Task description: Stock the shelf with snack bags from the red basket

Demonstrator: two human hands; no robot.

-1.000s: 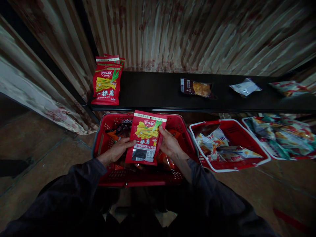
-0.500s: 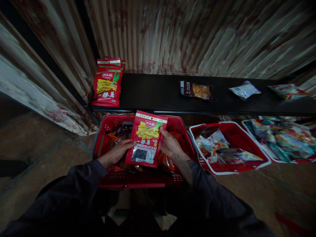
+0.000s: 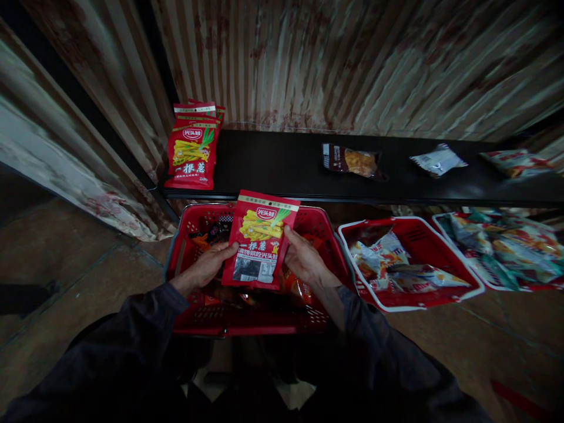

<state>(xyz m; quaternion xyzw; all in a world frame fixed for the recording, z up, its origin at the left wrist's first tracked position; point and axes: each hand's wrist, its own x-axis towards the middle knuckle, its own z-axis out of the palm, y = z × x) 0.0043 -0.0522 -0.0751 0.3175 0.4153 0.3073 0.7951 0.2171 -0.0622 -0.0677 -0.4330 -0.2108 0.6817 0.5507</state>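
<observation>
A red snack bag [image 3: 261, 241] with yellow sticks and green scallion printed on it is held up in front of me. My left hand [image 3: 208, 267] grips its left edge, thumb on the front. On the opposite edge, my right hand [image 3: 306, 258] pinches the bag, its other fingers partly hidden behind. Both hands are above a red shopping basket [image 3: 247, 320] that contains dark and orange snack packets, mostly covered by the bag. Similar red snack bags [image 3: 192, 154] stand stacked at the left end of the black shelf [image 3: 268, 167].
On the shelf lie a brown packet [image 3: 355, 161], a white packet [image 3: 438, 160] and a red-green packet [image 3: 516, 163]. To the right, a white-rimmed red basket [image 3: 418, 226] holds several snack bags; another basket beside it is heaped with green-white packets [image 3: 520, 247]. Striped curtain [image 3: 282, 64] hangs behind.
Both hands have lifted the red snack bag slightly and straightened it a little. My left hand has shifted up along its edge. Shelf items stay put.
</observation>
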